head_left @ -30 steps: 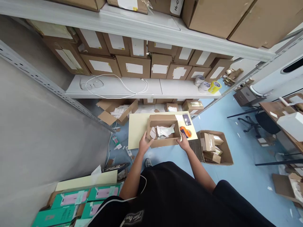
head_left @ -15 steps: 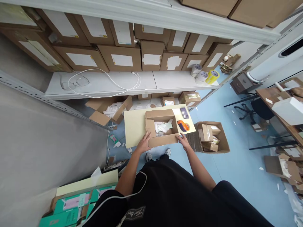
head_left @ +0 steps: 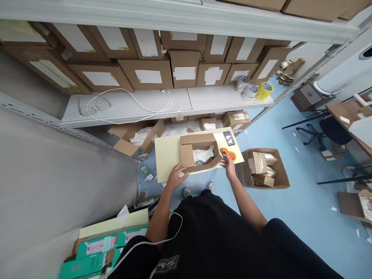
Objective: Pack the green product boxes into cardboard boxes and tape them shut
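An open cardboard box [head_left: 186, 156] sits on a pale yellow board [head_left: 165, 155], with white paper packing [head_left: 202, 155] inside. Its left side flap is folded inward, and the front flap [head_left: 200, 167] is tilted up. My left hand [head_left: 176, 176] grips the flap's left end, thumb on the near side. At the flap's right end, my right hand [head_left: 229, 166] holds the corner with bent fingers. An orange tape dispenser [head_left: 227, 153] lies just beyond my right hand, below a dark pixelated item [head_left: 229, 138].
A white shelf [head_left: 180, 100] crosses ahead, carrying boxes, a cable, glasses and tape rolls [head_left: 250, 92]. To the right stands a large carton [head_left: 280, 170] of small boxes. An open carton [head_left: 128, 145] is at left, green boxes [head_left: 87, 263] at lower left. Scraps litter the blue floor.
The box's front flap has gone from lying outward to tilted up, lifted by both hands. My right hand has moved up slightly. The whole view has shifted a little.
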Demonstrator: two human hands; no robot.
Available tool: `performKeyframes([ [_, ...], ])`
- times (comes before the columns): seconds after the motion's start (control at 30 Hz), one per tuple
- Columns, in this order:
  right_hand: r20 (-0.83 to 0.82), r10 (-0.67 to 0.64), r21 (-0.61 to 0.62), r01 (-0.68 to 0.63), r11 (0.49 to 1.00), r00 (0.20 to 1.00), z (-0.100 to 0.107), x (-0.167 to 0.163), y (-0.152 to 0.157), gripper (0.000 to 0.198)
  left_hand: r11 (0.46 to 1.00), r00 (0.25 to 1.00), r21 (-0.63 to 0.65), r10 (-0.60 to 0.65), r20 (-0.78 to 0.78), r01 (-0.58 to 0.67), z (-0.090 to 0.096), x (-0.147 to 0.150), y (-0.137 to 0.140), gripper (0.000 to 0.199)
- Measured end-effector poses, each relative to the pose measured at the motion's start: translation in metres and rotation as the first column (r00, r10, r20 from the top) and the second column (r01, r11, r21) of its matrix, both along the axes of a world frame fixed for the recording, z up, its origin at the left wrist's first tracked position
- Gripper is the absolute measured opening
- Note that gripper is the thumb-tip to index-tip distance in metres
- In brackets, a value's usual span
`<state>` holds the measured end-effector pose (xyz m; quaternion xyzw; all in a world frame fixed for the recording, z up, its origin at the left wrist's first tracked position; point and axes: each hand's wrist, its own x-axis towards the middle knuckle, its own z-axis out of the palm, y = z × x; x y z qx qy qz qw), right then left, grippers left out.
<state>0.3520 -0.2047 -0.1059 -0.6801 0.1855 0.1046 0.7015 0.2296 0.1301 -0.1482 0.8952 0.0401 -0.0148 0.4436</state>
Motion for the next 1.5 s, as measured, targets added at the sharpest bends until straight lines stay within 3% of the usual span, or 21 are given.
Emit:
performKeyframes([
  [0.1, 0.057, 0.084, -0.175, -0.073, 0.982, 0.995, -0.01, -0.001, -0.006, 0.055, 0.993, 0.995, 0.052, 0.102, 0.014, -0.103, 0.0, 0.018, -0.005, 0.046],
  [0.17, 0.128, 0.166, -0.367, -0.109, 0.924, 0.978, -0.017, -0.004, -0.01, 0.053, 0.984, 0.987, 0.083, 0.161, 0.006, -0.16, -0.002, 0.029, -0.01, 0.042],
  [0.23, 0.21, 0.3, -0.548, -0.142, 0.824, 0.931, -0.024, -0.01, -0.013, 0.053, 0.973, 0.977, 0.096, 0.211, -0.007, -0.21, -0.008, 0.038, -0.015, 0.04],
  [0.33, 0.237, 0.535, -0.736, -0.21, 0.644, 0.811, -0.033, -0.019, -0.018, 0.054, 0.964, 0.966, 0.082, 0.257, -0.037, -0.253, -0.018, 0.049, -0.017, 0.058],
  [0.47, 0.066, 0.701, -0.821, -0.361, 0.443, 0.71, -0.042, -0.032, -0.024, 0.062, 0.971, 0.969, 0.024, 0.24, -0.067, -0.238, -0.028, 0.073, -0.004, 0.084],
  [0.57, -0.026, 0.733, -0.816, -0.438, 0.377, 0.68, -0.047, -0.04, -0.027, 0.069, 0.965, 0.964, -0.077, 0.244, -0.107, -0.252, -0.031, 0.104, 0.012, 0.103],
  [0.73, -0.079, 0.736, -0.801, -0.482, 0.355, 0.673, -0.052, -0.044, -0.028, 0.074, 0.875, 0.928, -0.321, 0.305, -0.214, -0.362, -0.024, 0.158, 0.026, 0.106],
  [0.9, -0.089, 0.733, -0.799, -0.488, 0.352, 0.675, -0.053, -0.045, -0.026, 0.08, 0.633, 0.83, -0.552, 0.504, -0.239, -0.543, -0.009, 0.18, 0.023, 0.082],
  [0.97, -0.078, 0.733, -0.792, -0.489, 0.365, 0.675, -0.054, -0.046, -0.026, 0.08, 0.594, 0.813, -0.592, 0.548, -0.197, -0.544, -0.007, 0.177, 0.02, 0.07],
  [1.03, -0.058, 0.736, -0.785, -0.487, 0.383, 0.674, -0.055, -0.048, -0.027, 0.079, 0.62, 0.825, -0.586, 0.541, -0.163, -0.522, -0.006, 0.169, 0.018, 0.065],
  [1.27, 0.057, 0.707, -0.766, -0.424, 0.484, 0.705, -0.057, -0.049, -0.034, 0.07, 0.835, 0.889, -0.344, 0.457, -0.001, -0.429, -0.005, 0.136, 0.008, 0.053],
  [1.37, 0.115, 0.676, -0.76, -0.374, 0.532, 0.728, -0.055, -0.04, -0.043, 0.066, 0.862, 0.888, -0.255, 0.459, 0.027, -0.438, 0.001, 0.127, 0.001, 0.045],
  [1.5, 0.157, 0.658, -0.75, -0.344, 0.564, 0.736, -0.05, -0.014, -0.061, 0.065, 0.897, 0.916, -0.246, 0.394, 0.068, -0.368, 0.013, 0.126, -0.008, 0.048],
])
